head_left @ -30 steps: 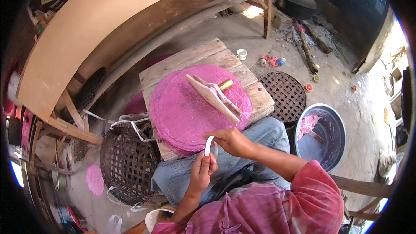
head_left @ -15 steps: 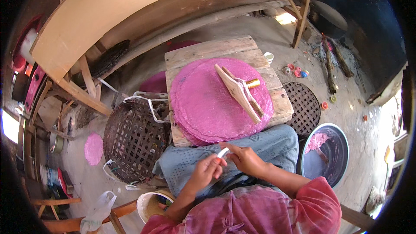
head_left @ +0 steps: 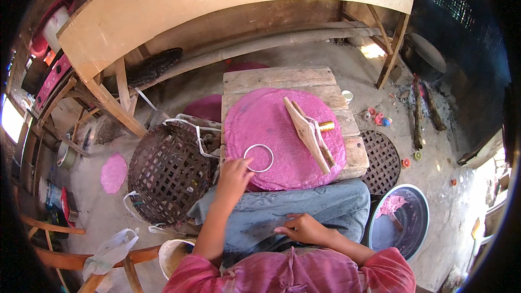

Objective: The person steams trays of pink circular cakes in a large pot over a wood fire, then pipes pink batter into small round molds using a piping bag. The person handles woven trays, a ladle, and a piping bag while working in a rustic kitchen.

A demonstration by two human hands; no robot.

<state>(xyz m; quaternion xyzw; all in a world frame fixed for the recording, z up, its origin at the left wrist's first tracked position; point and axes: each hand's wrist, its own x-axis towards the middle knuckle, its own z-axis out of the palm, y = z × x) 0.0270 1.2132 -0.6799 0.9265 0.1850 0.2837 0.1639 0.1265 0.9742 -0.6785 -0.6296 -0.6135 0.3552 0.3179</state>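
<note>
Seen from above, a person in a pink top and blue-grey trousers sat at a low wooden table [head_left: 282, 80]. A large round pink sheet of dough [head_left: 282, 135] covered most of the tabletop, its near edge overhanging the person's knees. On the sheet, near its front left edge, lay a thin metal ring cutter [head_left: 259, 158], flat on the pink surface. The left hand [head_left: 234, 176] reached forward to it, fingertips touching the ring's near rim, fingers loosely curled around that edge rather than clenched. The right hand [head_left: 305, 229] rested on the lap, well apart from the ring, fingers half spread and flat on the trouser fabric, holding nothing.

Across the right half of the pink sheet lay a wooden paddle-shaped tool [head_left: 308, 134], set diagonally, with a small brass-coloured piece at its side. Left of the table stood a dark woven basket [head_left: 171, 176] with white cord handles, just beside the person's left knee. A smaller pink disc [head_left: 114, 172] lay on the dirt floor further left. Right of the table a dark round woven mat [head_left: 381, 160] lay on the ground, and nearer the person a blue-grey basin [head_left: 406, 233] held pink paste. A long pale wooden bench [head_left: 228, 0] curved across the top of the view, and charred logs [head_left: 426, 111] lay at the right.
</note>
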